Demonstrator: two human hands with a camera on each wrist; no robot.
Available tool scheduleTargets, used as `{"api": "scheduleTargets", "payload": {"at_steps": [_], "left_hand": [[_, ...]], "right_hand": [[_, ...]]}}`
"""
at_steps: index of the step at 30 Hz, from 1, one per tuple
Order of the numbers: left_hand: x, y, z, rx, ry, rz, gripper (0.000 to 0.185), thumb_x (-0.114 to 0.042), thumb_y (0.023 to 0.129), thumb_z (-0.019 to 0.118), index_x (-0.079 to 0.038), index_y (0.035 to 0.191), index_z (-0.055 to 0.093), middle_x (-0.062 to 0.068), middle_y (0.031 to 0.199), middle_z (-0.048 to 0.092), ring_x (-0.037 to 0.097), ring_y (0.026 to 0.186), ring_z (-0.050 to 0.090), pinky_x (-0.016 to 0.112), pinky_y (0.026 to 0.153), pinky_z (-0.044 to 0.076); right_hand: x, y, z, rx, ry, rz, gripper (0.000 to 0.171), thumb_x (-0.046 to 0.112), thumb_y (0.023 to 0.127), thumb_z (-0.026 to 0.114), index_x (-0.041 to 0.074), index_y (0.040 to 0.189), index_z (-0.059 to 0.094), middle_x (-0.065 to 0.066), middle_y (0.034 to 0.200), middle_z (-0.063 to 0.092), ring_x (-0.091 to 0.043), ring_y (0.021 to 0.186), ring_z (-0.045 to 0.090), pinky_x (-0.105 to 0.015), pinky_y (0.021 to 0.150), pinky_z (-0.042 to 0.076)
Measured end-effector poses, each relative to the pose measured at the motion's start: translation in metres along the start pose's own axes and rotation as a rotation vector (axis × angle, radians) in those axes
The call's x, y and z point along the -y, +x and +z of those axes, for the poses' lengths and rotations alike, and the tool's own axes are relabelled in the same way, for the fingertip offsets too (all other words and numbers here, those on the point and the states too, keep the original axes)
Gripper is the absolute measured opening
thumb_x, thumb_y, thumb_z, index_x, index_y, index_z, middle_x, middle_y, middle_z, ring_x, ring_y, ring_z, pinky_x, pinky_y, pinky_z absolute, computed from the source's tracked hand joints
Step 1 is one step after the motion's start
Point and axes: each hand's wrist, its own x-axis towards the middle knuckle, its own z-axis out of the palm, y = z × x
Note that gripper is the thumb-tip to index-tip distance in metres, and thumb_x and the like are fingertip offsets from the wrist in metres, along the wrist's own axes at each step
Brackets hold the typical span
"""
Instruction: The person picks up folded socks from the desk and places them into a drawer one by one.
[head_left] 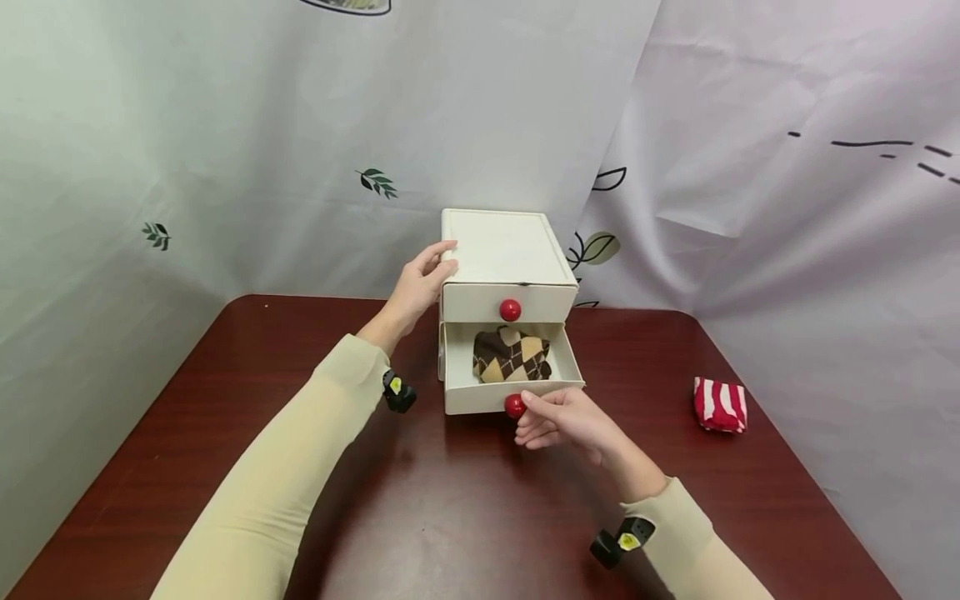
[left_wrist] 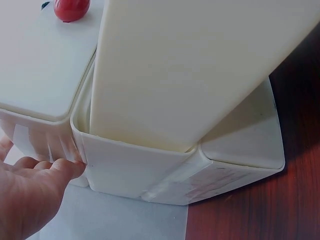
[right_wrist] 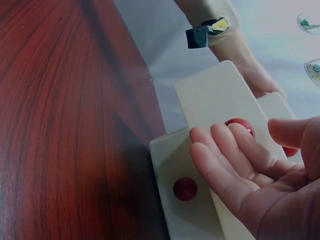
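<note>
A white drawer unit (head_left: 510, 246) with red knobs stands at the back of the table. Its middle drawer (head_left: 480, 400) is pulled out, and a folded brown and tan argyle cloth (head_left: 510, 357) lies inside. My left hand (head_left: 420, 283) rests at the unit's upper left edge, fingertips on the top. In the left wrist view its thumb (left_wrist: 70, 170) lies against the side wall. My right hand (head_left: 573, 421) is at the drawer's red knob (head_left: 513, 406), thumb tip right at its edge. The right wrist view shows these fingers (right_wrist: 225, 160) loosely bent, with the thumb apart from them.
A folded red and white striped cloth (head_left: 720, 406) lies toward the right edge of the dark red wooden table (head_left: 420, 500). The closed top drawer (head_left: 472, 302) sits above the pulled-out one; a bottom drawer (right_wrist: 170, 165) is below. White printed curtains (head_left: 300, 150) hang behind.
</note>
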Motion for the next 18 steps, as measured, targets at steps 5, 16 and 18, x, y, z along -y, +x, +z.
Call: {"api": "scheduleTargets", "payload": {"at_steps": [5, 16, 18], "left_hand": [[0.001, 0.0, 0.0, -0.002, 0.008, 0.02, 0.042, -0.033, 0.094, 0.055, -0.028, 0.135, 0.049, 0.003, 0.117, 0.049, 0.01, 0.059, 0.035, 0.027, 0.058, 0.034], [0.0, 0.0, -0.003, 0.029, 0.013, 0.008, 0.047, -0.032, 0.095, 0.053, -0.024, 0.14, 0.044, 0.005, 0.139, 0.038, 0.011, 0.059, 0.033, 0.028, 0.058, 0.033], [0.0, 0.0, -0.002, 0.03, 0.011, 0.008, 0.047, -0.032, 0.095, 0.053, -0.024, 0.14, 0.044, 0.005, 0.14, 0.038, 0.011, 0.059, 0.033, 0.027, 0.058, 0.033]], "right_hand": [[-0.005, 0.005, 0.004, -0.023, -0.002, 0.042, 0.048, 0.032, 0.093, 0.057, -0.015, 0.086, 0.061, -0.019, 0.076, 0.066, -0.028, 0.074, 0.068, -0.041, 0.069, 0.053], [-0.009, 0.016, 0.015, -0.014, 0.073, 0.069, 0.06, 0.039, 0.092, 0.057, -0.02, 0.098, 0.054, -0.013, 0.069, 0.064, -0.024, 0.066, 0.067, -0.037, 0.064, 0.054], [-0.008, 0.02, 0.016, -0.021, 0.088, 0.058, 0.056, 0.038, 0.093, 0.056, -0.018, 0.097, 0.056, -0.011, 0.067, 0.063, -0.023, 0.064, 0.067, -0.037, 0.064, 0.054]]}}
